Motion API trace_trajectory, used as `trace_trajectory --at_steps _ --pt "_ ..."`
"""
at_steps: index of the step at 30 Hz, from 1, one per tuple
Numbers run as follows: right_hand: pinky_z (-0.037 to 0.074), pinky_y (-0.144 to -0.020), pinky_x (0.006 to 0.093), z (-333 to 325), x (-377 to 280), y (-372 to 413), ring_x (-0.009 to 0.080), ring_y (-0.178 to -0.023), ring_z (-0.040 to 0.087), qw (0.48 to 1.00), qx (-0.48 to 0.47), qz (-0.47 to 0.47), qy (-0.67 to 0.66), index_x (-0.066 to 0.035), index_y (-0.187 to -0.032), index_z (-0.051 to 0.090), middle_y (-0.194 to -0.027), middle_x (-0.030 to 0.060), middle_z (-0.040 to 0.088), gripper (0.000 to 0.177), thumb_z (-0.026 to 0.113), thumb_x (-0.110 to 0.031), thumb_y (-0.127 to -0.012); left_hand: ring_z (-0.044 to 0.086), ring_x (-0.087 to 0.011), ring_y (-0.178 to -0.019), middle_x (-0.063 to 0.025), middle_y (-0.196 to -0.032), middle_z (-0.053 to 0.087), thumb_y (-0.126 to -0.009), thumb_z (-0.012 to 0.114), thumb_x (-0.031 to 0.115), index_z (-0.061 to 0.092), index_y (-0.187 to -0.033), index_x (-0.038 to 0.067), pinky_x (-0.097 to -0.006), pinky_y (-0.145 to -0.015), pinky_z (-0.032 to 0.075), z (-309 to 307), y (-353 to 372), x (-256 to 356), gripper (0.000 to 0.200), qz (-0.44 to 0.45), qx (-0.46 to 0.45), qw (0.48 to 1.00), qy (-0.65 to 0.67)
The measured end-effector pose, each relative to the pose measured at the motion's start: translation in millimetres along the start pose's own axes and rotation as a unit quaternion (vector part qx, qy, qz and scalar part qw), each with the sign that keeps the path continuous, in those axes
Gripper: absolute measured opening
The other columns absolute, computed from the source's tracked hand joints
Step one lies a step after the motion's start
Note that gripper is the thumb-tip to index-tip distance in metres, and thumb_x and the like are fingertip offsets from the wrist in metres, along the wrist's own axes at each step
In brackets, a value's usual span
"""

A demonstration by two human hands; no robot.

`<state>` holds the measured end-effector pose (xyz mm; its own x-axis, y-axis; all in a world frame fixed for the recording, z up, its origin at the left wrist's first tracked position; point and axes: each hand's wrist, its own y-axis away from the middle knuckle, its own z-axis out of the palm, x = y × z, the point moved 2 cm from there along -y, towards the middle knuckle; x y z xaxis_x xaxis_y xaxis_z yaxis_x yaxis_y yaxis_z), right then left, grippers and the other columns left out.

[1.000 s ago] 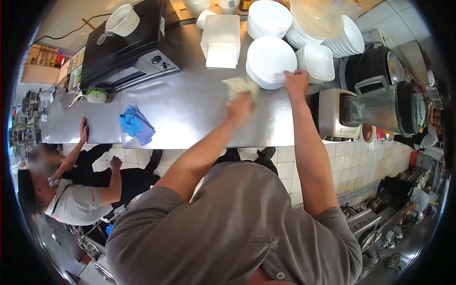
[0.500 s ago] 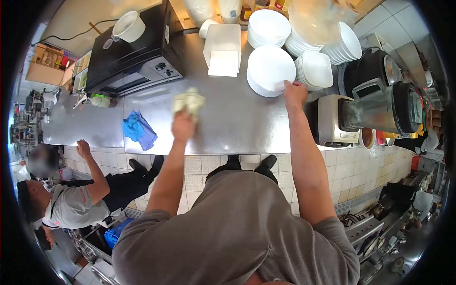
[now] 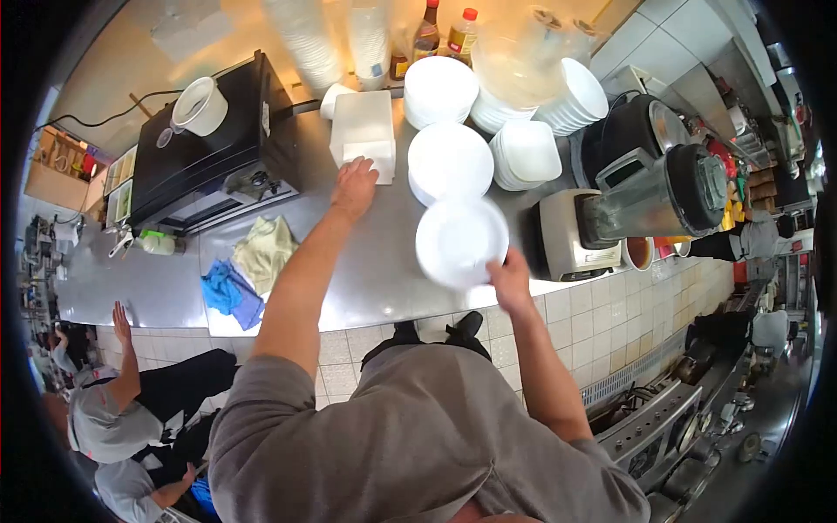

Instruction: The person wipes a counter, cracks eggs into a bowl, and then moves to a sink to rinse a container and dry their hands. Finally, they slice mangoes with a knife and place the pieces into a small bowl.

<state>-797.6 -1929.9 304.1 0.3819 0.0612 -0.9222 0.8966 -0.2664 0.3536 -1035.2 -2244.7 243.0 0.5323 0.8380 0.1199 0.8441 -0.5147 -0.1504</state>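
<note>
My right hand [image 3: 513, 281] grips the rim of a round white plate [image 3: 460, 241], lifted near the table's front edge. Behind it stands a stack of similar white plates [image 3: 449, 163]. My left hand [image 3: 353, 187] reaches to the white box-shaped dispenser [image 3: 364, 119], fingers extended onto the white napkin [image 3: 380, 162] at its front. Whether the fingertips pinch the napkin is hard to see. To the left, a crumpled pale yellow cloth [image 3: 264, 253] lies against a blue cloth [image 3: 228, 292].
A black oven [image 3: 209, 144] with a white tub [image 3: 200, 106] on top stands left. More plate stacks [image 3: 440, 90] and square white bowls [image 3: 527, 154] sit behind; a blender [image 3: 645, 209] stands right. Co-workers [image 3: 113, 427] are at the lower left.
My left hand has let go of the yellow cloth, now beside the blue one, and moved to the napkin. My right hand has taken a plate off the stack and drawn it nearer.
</note>
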Motion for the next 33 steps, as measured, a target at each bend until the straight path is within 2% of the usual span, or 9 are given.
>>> trace_trajectory --at_steps 8,14,15,17,21,23,27,30,33 --pt "0.058 -0.063 0.0332 27.8 69.7 20.9 0.0202 -0.087 0.069 0.972 -0.120 0.154 -0.128 0.007 -0.121 0.059 -0.101 0.0145 0.068 0.033 0.060 -0.001 -0.089 0.067 -0.0385 -0.110 -0.0190 -0.110 0.072 -0.091 0.061 0.005 0.063 -0.113 0.005 -0.0474 -0.092 0.054 -24.7 -5.9 -8.8 0.022 -0.145 -0.007 0.975 0.171" --pt "0.060 -0.064 0.0331 45.2 60.6 -20.6 0.0215 -0.085 0.074 0.973 -0.154 0.126 0.114 0.004 -0.119 0.062 -0.094 0.0146 0.071 0.029 0.065 -0.006 -0.092 0.073 -0.0381 -0.094 -0.0171 -0.098 0.075 -0.093 0.072 0.011 0.063 -0.120 0.006 -0.0442 -0.082 0.058 -24.2 -4.2 -12.6 0.030 -0.145 0.095 0.942 0.287" --pt "0.058 -0.064 0.0329 43.1 56.3 -26.8 0.0187 -0.076 0.073 0.959 -0.089 -0.061 0.261 0.001 -0.116 0.066 -0.088 0.0120 0.071 0.024 0.066 -0.008 -0.094 0.074 -0.0376 -0.094 -0.0167 -0.098 0.076 -0.092 0.074 0.012 0.065 -0.116 0.006 -0.0441 -0.083 0.058 -18.7 -5.4 -14.2 0.027 -0.158 0.078 0.940 0.293" --pt "0.056 -0.062 0.0315 23.9 53.1 -46.4 0.0159 -0.072 0.071 0.982 -0.031 -0.075 0.170 -0.001 -0.113 0.067 -0.086 0.0105 0.071 0.019 0.066 -0.009 -0.096 0.074 -0.0366 -0.093 -0.0161 -0.098 0.076 -0.091 0.077 0.015 0.071 -0.109 0.005 -0.0437 -0.084 0.058 -5.8 -6.5 -19.0 0.022 -0.184 0.043 0.932 0.308" --pt "0.047 -0.055 0.0270 -18.9 -76.2 -107.2 0.0103 -0.064 0.059 0.978 0.130 -0.162 -0.027 -0.002 -0.106 0.066 -0.081 0.0074 0.067 0.014 0.063 -0.015 -0.103 0.073 -0.0331 -0.095 -0.0158 -0.101 0.076 -0.090 0.076 0.013 0.071 -0.095 0.003 -0.0408 -0.085 0.058 -14.8 -0.4 -6.6 0.012 -0.137 0.201 0.936 0.256" --pt "0.053 -0.075 0.0379 -58.1 -124.2 -181.0 0.0241 -0.084 0.065 0.915 0.270 -0.289 0.076 0.000 -0.111 0.067 -0.094 0.0142 0.067 0.020 0.065 -0.017 -0.100 0.071 -0.0370 -0.097 -0.0168 -0.105 0.075 -0.091 0.073 0.011 0.071 -0.092 0.003 -0.0425 -0.087 0.058 -24.1 7.8 9.4 0.009 -0.053 0.366 0.916 0.154" --pt "0.049 -0.100 0.0484 -95.0 -185.5 -288.4 0.0339 -0.113 0.063 0.700 0.536 -0.348 0.318 -0.005 -0.125 0.065 -0.123 0.0206 0.064 0.032 0.061 -0.014 -0.095 0.062 -0.0358 -0.127 -0.0135 -0.124 0.072 -0.091 0.070 0.013 0.069 -0.090 0.007 -0.0555 -0.112 0.043 -32.4 79.6 107.4 0.006 0.035 0.177 0.967 0.182" --pt "0.056 -0.092 0.0507 -134.9 -187.0 -365.9 0.0350 -0.105 0.073 0.705 0.242 -0.110 0.658 -0.008 -0.104 0.079 -0.112 0.0159 0.075 0.028 0.058 -0.023 -0.094 0.053 -0.0300 -0.140 -0.0071 -0.132 0.069 -0.092 0.069 0.020 0.070 -0.093 0.012 -0.0621 -0.124 0.023 -2.7 141.6 155.3 0.008 0.051 0.010 0.980 0.193" --pt "0.060 -0.087 0.0464 -187.6 -152.0 -464.5 0.0326 -0.103 0.075 0.617 0.194 -0.163 0.745 -0.008 -0.098 0.081 -0.108 0.0160 0.077 0.029 0.056 -0.023 -0.096 0.046 -0.0281 -0.146 -0.0072 -0.138 0.065 -0.093 0.070 0.028 0.070 -0.103 0.012 -0.0620 -0.126 0.016 7.3 170.4 168.6 0.020 -0.003 -0.057 0.982 0.179"
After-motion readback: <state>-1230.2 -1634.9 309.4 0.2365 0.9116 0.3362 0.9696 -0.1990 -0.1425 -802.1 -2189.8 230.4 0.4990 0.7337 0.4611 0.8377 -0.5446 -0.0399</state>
